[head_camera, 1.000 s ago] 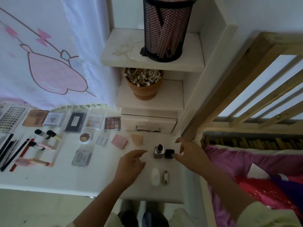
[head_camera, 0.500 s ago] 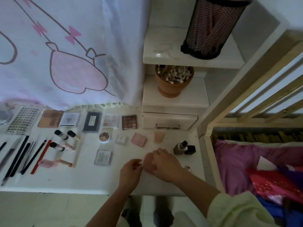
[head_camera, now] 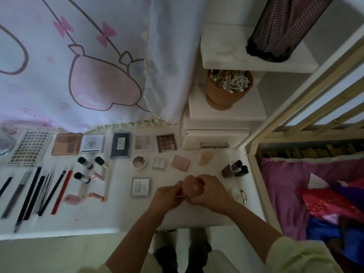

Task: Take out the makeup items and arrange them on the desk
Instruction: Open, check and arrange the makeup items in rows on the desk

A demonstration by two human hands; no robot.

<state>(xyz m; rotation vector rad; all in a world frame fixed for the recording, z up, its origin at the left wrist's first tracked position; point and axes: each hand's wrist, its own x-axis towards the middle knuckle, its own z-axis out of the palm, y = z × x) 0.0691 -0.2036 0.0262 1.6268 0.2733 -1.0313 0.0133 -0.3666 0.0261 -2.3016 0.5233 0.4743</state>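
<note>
Right grip [head_camera: 208,192] is curled round a small pinkish round item [head_camera: 192,185] just above the tabletop [head_camera: 118,217], near its front edge. Blur hides what kind of makeup it is. Left grip [head_camera: 167,196] meets it from 9 o'clock, with its fingertips pinched on a thin pale stick [head_camera: 180,196] that reaches the round item. The two grips touch.

Seen from the grips, a brown foundation bottle [head_camera: 230,170] sits at 1 o'clock with a black cap [head_camera: 241,171] just beside it. Near at 3 o'clock lie a white oval piece [head_camera: 236,193] and a small metal ring [head_camera: 243,196]. A pink square compact [head_camera: 180,162] lies at 12 o'clock, with a beige wedge [head_camera: 205,157] toward 1. At 11 o'clock are a small white box [head_camera: 159,163] and a round pot [head_camera: 139,162]. A clear square case [head_camera: 140,187] lies close at 9.

Farther out at 9 to 10 o'clock are black-capped little bottles [head_camera: 84,162] and a row of pencils and brushes [head_camera: 39,194] laid side by side. Palettes [head_camera: 166,145] line the back edge under the curtain [head_camera: 102,79], and a lash tray [head_camera: 29,147] lies at the far end.

A drawer [head_camera: 214,138] sits at 12 to 1 o'clock, with a terracotta pot of cotton swabs [head_camera: 226,95] above it and a black mesh holder [head_camera: 285,30] higher up. Purple bedding [head_camera: 285,186] lies at 3 o'clock beyond a wooden frame [head_camera: 258,186].
</note>
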